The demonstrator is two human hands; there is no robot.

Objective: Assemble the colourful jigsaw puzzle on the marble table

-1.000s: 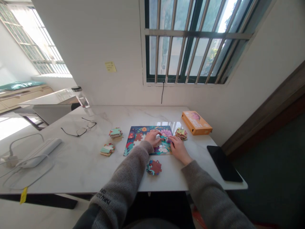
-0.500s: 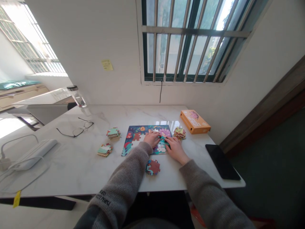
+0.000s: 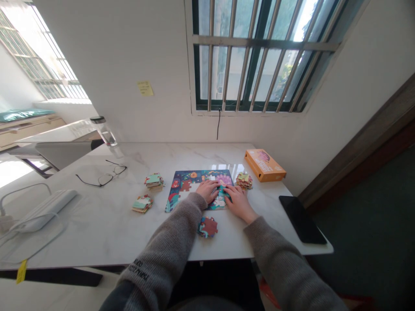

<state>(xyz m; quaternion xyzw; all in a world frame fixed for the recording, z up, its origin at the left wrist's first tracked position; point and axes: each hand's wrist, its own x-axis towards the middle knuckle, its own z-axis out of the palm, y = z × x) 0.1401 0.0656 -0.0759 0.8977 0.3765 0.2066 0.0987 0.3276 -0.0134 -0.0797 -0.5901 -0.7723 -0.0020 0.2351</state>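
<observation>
A colourful jigsaw puzzle board (image 3: pixel 186 183) lies flat on the white marble table (image 3: pixel 97 224). My left hand (image 3: pixel 208 190) and my right hand (image 3: pixel 238 201) both rest on its right half, fingertips close together over a teal piece (image 3: pixel 223 193). The fingers are curled down onto the piece and press it against the board. A stack of loose pieces (image 3: pixel 244 180) lies just beyond my right hand. Another clump of pieces (image 3: pixel 207 226) sits near the table edge between my forearms.
Two more piles of pieces (image 3: pixel 154 181) (image 3: pixel 142 203) lie left of the board. An orange box (image 3: pixel 265 165) is at the back right, a black phone (image 3: pixel 301 219) at the right edge. Glasses (image 3: pixel 101 174), a glass bottle (image 3: pixel 105 131) and a white power strip (image 3: pixel 42 209) lie on the left.
The view has shifted slightly. Both hands stay on the right half of the puzzle and have drawn a little closer together over the teal piece.
</observation>
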